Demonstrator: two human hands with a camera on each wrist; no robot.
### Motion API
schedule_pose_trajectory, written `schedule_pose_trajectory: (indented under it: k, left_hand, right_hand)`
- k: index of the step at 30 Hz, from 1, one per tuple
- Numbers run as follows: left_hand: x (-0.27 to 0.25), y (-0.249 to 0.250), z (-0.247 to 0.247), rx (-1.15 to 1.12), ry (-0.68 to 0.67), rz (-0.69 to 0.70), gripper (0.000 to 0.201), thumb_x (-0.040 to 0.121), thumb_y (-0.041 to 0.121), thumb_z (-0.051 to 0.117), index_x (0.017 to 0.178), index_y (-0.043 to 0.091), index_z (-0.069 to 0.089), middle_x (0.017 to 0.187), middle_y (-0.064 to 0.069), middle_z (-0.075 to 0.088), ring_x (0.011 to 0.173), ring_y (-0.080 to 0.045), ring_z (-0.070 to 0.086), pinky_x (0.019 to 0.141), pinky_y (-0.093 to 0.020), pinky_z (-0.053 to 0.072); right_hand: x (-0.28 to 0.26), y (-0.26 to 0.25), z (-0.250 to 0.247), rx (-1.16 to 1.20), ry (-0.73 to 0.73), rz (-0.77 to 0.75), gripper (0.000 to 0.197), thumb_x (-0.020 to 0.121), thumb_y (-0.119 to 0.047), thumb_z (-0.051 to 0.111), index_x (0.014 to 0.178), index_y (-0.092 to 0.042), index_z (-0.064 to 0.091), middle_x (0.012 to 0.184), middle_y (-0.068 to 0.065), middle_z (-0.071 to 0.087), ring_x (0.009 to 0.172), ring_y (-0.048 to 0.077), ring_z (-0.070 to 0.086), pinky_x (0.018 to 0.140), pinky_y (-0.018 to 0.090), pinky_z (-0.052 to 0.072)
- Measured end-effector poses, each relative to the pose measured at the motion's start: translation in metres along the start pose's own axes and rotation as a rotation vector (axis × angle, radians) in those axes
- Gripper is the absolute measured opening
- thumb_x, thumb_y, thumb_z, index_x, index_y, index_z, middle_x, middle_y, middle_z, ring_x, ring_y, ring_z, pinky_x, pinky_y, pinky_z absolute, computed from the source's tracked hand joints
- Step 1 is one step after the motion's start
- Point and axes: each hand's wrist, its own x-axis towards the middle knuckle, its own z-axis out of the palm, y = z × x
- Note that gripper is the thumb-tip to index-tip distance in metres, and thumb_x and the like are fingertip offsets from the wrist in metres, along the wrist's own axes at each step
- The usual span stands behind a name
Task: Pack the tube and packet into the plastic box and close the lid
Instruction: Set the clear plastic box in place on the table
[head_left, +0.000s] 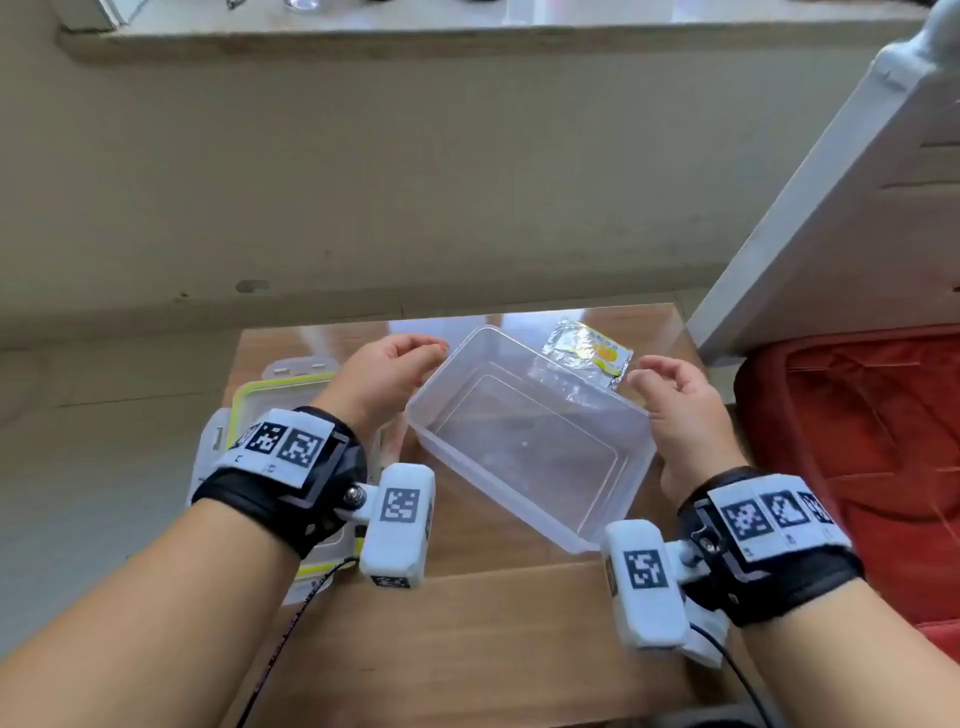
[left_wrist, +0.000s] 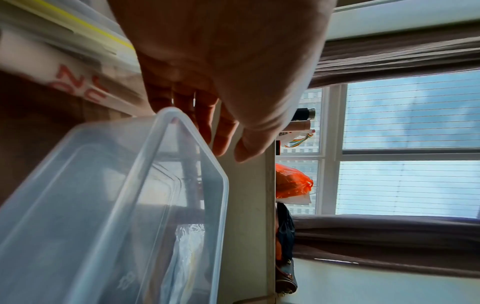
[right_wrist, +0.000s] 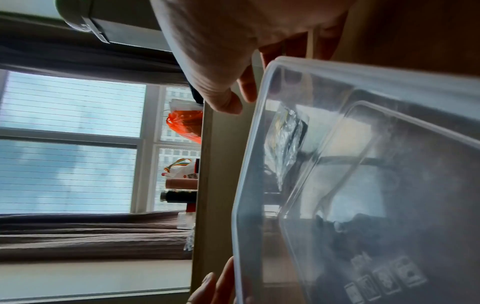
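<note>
Noted a wooden bench beneath both forearms. Found the plastic box between the two hands, lidless and with nothing inside. Saw its lid, edged in yellow-green, flat under the left wrist. Found the left hand loosely curled and holding nothing, at the box's far left corner, and the right hand equally slack against the opposite wall. Could not tell whether either actually touched the plastic. Spotted the crinkled foil packet just beyond the right hand's fingertips, behind the box. Judged the likeliest slip a knock: a light, empty box would probably skid if a wrist caught its rim while reaching for that packet. Could not identify the tube with confidence; glimpsed only a blurred white thing with red lettering beside the left hand, possibly it.
</note>
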Motion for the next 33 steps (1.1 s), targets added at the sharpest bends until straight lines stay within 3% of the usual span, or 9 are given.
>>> schedule_pose_trajectory:
  k: [3,10,14,17,24,26,28,30,33]
  left_hand:
    - [0.002,-0.007,0.000,0.038,0.005,0.040,0.021,0.072,0.039,0.066,0.087,0.025,0.071,0.089,0.004,0.070,0.078,-0.012,0.059,0.079,-0.031,0.045]
    - [-0.014,-0.013,0.008,0.063,0.074,0.099,0.014,0.090,0.025,0.059,0.100,0.019,0.067,0.089,0.003,0.059,0.073,-0.013,0.047,0.053,-0.023,0.035]
    - [-0.027,-0.016,0.008,0.053,0.110,0.110,0.022,0.091,0.024,0.057,0.107,0.015,0.068,0.094,0.001,0.059,0.069,-0.008,0.045,0.058,-0.022,0.037]
    - [-0.035,-0.018,0.006,0.037,0.142,0.092,0.025,0.090,0.025,0.057,0.110,0.015,0.069,0.097,0.002,0.061,0.070,-0.008,0.046,0.062,-0.023,0.038]
    - [-0.066,-0.019,0.009,0.000,0.160,0.075,0.016,0.087,0.023,0.060,0.096,0.016,0.070,0.097,-0.007,0.063,0.070,-0.018,0.045,0.060,-0.028,0.036]
    - [-0.074,-0.021,0.010,-0.019,0.161,0.073,0.013,0.085,0.023,0.061,0.091,0.016,0.070,0.092,-0.010,0.061,0.061,-0.019,0.042,0.055,-0.028,0.032]
    - [-0.081,-0.023,0.009,-0.007,0.158,0.073,0.017,0.084,0.026,0.061,0.094,0.016,0.070,0.089,-0.010,0.060,0.055,-0.020,0.039,0.052,-0.029,0.032]
    - [-0.087,-0.025,0.009,0.024,0.153,0.081,0.024,0.085,0.028,0.060,0.103,0.014,0.069,0.089,-0.009,0.060,0.058,-0.020,0.041,0.056,-0.030,0.035]
    - [-0.093,-0.030,0.006,0.010,0.138,0.067,0.022,0.088,0.025,0.059,0.105,0.012,0.065,0.080,-0.008,0.054,0.058,-0.019,0.039,0.057,-0.030,0.033]
  right_hand:
    - [0.005,0.009,0.000,0.018,-0.003,-0.012,0.035,0.087,-0.013,0.060,0.122,-0.014,0.056,0.094,-0.006,0.056,0.077,-0.002,0.051,0.067,0.018,0.040]
    - [-0.006,0.018,0.000,0.098,-0.013,-0.010,0.056,0.077,-0.023,0.065,0.129,-0.020,0.046,0.129,0.009,0.054,0.117,0.023,0.054,0.103,0.042,0.045]
    - [-0.024,0.024,-0.010,0.187,-0.031,0.047,0.064,0.072,-0.027,0.064,0.132,-0.020,0.042,0.127,0.007,0.053,0.111,0.023,0.053,0.093,0.035,0.043]
    - [-0.042,0.030,-0.015,0.225,-0.099,0.104,0.038,0.083,-0.020,0.060,0.119,-0.009,0.055,0.101,0.004,0.059,0.085,0.016,0.054,0.074,0.026,0.041]
    - [-0.074,0.030,-0.017,0.248,-0.226,0.163,0.026,0.085,-0.017,0.058,0.104,-0.002,0.067,0.083,0.007,0.062,0.071,0.023,0.059,0.064,0.032,0.048]
    - [-0.077,0.027,-0.018,0.236,-0.224,0.171,0.027,0.083,-0.024,0.059,0.101,-0.005,0.068,0.090,0.010,0.067,0.077,0.026,0.062,0.070,0.035,0.052]
    - [-0.074,0.022,-0.017,0.184,-0.189,0.166,0.042,0.069,-0.040,0.063,0.096,-0.008,0.069,0.110,0.015,0.072,0.094,0.032,0.066,0.091,0.048,0.054]
    - [-0.057,0.026,-0.019,0.171,-0.187,0.176,0.067,0.053,-0.051,0.066,0.106,-0.010,0.067,0.122,0.016,0.067,0.109,0.039,0.063,0.098,0.058,0.048]
    - [-0.058,0.011,-0.021,0.136,-0.245,0.219,0.083,0.053,-0.055,0.068,0.125,-0.014,0.059,0.131,0.011,0.060,0.114,0.039,0.058,0.100,0.062,0.043]
